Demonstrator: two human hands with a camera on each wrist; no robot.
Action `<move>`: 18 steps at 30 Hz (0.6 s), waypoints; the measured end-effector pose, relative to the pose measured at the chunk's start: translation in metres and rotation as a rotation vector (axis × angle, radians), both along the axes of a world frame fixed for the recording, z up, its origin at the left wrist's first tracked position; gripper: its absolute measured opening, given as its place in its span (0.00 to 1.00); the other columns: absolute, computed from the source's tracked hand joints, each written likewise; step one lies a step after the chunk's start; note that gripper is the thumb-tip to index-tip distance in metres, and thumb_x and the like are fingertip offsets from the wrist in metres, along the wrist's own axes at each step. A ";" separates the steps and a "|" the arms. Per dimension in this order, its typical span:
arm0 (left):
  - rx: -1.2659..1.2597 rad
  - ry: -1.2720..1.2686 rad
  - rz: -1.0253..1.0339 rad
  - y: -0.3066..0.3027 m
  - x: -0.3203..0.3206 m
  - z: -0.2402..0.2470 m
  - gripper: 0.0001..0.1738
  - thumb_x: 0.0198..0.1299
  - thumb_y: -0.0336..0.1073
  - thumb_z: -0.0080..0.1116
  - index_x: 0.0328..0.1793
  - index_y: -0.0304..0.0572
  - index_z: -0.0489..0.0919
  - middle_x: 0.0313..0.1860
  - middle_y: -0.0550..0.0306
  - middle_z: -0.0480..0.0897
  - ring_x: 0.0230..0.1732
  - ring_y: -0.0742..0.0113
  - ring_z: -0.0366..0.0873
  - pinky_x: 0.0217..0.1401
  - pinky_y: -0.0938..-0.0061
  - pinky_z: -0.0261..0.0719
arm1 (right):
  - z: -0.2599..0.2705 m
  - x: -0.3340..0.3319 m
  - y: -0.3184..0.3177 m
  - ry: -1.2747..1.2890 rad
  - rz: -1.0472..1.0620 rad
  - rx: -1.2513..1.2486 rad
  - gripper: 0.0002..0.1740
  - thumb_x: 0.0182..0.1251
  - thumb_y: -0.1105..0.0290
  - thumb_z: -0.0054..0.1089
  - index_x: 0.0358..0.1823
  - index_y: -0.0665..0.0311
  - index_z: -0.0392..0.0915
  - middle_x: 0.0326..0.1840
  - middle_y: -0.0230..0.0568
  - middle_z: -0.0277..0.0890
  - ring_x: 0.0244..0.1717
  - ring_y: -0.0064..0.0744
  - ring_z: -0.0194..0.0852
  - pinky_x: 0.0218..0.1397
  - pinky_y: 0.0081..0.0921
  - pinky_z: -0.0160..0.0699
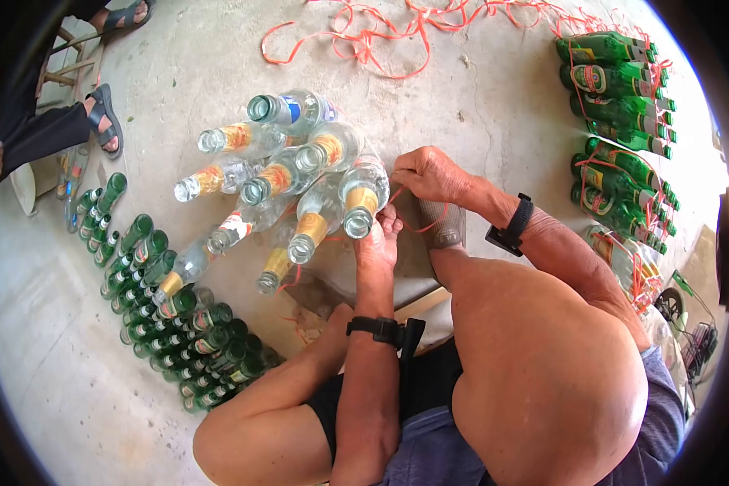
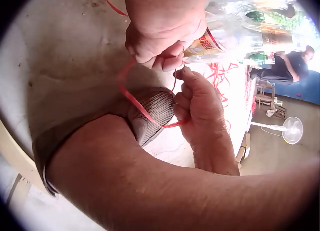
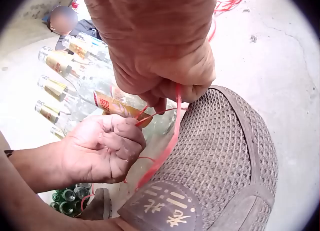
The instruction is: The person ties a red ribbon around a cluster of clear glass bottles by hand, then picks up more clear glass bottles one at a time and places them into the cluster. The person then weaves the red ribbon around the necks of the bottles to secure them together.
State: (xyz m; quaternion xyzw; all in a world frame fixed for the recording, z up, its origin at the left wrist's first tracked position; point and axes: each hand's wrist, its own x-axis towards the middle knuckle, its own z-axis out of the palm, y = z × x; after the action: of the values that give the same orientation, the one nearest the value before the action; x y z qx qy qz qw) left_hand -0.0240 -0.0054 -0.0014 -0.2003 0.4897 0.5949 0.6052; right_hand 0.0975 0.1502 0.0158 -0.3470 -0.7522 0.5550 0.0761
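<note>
A cluster of clear glass bottles (image 1: 332,148) with gold neck labels stands in front of the seated person, and a red plastic string (image 3: 175,126) runs beside it. My left hand (image 1: 378,243) is low against the near side of the cluster, its fingers pinching the string. Close by, my right hand (image 1: 436,174) grips another stretch of the string, knuckles up. In the right wrist view, thin strands cross between the two hands, and a loop hangs over the grey mesh shoe (image 3: 225,141). Part of the right fingertips is hidden behind that hand.
Rows of green bottles (image 1: 142,251) stand at the left. String-tied bundles of green bottles (image 1: 616,81) lie at the right. Loose red string (image 1: 364,44) tangles across the floor ahead. Another person's sandalled foot (image 1: 105,121) is at the upper left. A white fan (image 2: 292,130) stands farther off.
</note>
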 end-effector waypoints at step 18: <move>-0.082 0.052 0.015 0.008 0.007 0.018 0.16 0.74 0.48 0.62 0.35 0.52 0.74 0.26 0.67 0.69 0.22 0.76 0.58 0.31 0.74 0.59 | -0.005 0.004 -0.002 -0.098 -0.030 -0.125 0.12 0.70 0.72 0.66 0.28 0.73 0.79 0.19 0.49 0.68 0.25 0.22 0.63 0.30 0.37 0.75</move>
State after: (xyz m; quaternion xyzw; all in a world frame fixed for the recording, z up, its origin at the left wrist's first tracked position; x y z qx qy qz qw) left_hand -0.0172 0.0030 0.0163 -0.2130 0.5276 0.5839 0.5790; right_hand 0.1020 0.1485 0.0107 -0.3889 -0.7136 0.5821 0.0255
